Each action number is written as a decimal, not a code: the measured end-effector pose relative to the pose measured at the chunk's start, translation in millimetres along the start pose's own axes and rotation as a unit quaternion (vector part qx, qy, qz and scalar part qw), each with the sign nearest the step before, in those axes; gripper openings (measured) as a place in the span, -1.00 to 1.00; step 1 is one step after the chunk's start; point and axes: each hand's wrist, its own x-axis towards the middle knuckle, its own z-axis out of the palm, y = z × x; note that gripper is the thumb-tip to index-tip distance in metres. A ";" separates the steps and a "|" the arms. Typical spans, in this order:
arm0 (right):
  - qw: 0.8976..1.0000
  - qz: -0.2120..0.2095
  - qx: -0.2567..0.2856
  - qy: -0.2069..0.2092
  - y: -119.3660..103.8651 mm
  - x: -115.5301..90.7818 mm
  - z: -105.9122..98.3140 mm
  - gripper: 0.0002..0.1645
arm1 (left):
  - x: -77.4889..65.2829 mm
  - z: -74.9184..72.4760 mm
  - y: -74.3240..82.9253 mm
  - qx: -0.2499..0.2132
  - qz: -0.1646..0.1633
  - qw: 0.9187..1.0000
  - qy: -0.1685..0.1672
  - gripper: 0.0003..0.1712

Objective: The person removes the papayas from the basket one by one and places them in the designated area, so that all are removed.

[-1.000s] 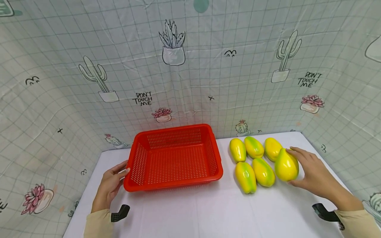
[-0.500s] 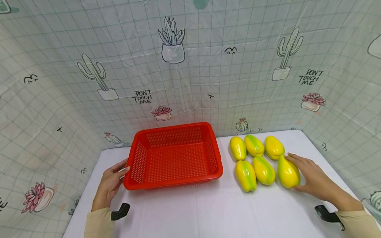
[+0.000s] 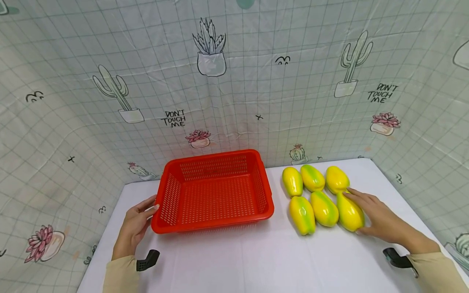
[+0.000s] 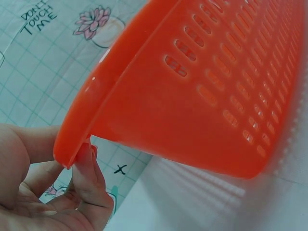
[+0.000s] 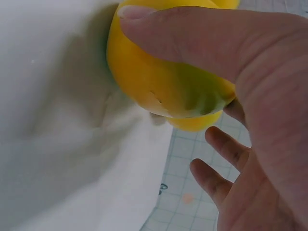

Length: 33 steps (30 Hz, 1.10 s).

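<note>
A red plastic basket (image 3: 216, 199) with slotted walls stands left of centre, nothing inside it. My left hand (image 3: 134, 226) pinches its left rim between thumb and fingers, and the left wrist view shows that rim (image 4: 79, 125) up close. On the right, my right hand (image 3: 382, 219) holds a yellow-green papaya (image 3: 350, 212) from its right side. In the right wrist view the thumb (image 5: 178, 36) lies along this papaya (image 5: 154, 79), while two fingers stick out free of it. This papaya is the right one of the front row; the far fingertips are partly hidden.
Several more papayas lie close together in two rows, such as the back left one (image 3: 292, 182), the front left one (image 3: 302, 215) and the back right one (image 3: 337, 179). A patterned cloth (image 3: 234, 101) surrounds the white table (image 3: 238, 260) at the back and sides.
My right hand has brought its papaya down beside the front row, then shifted it left, close against its neighbour. My left hand and the basket have stayed in place.
</note>
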 end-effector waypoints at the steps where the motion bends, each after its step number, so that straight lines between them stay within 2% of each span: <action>1: 1.000 -0.001 -0.001 -0.002 -0.2 0.9 -0.3 0.34 | 0.0 -0.2 -0.1 0.000 0.000 1.000 0.000 -0.31; 12: 1.000 -0.001 -0.017 -0.020 -3.9 7.0 -3.2 0.31 | 0.1 -1.5 -1.3 -0.001 -0.003 1.000 0.003 -0.31; 24: 0.999 0.007 -0.007 -0.039 -2.8 8.0 -5.7 0.32 | 2.5 -1.1 0.5 -0.004 -0.010 1.000 0.003 -0.30; 33: 1.000 -0.005 -0.006 -0.029 -1.9 7.7 -4.4 0.35 | 3.3 -1.4 0.0 -0.003 -0.003 1.000 0.001 -0.30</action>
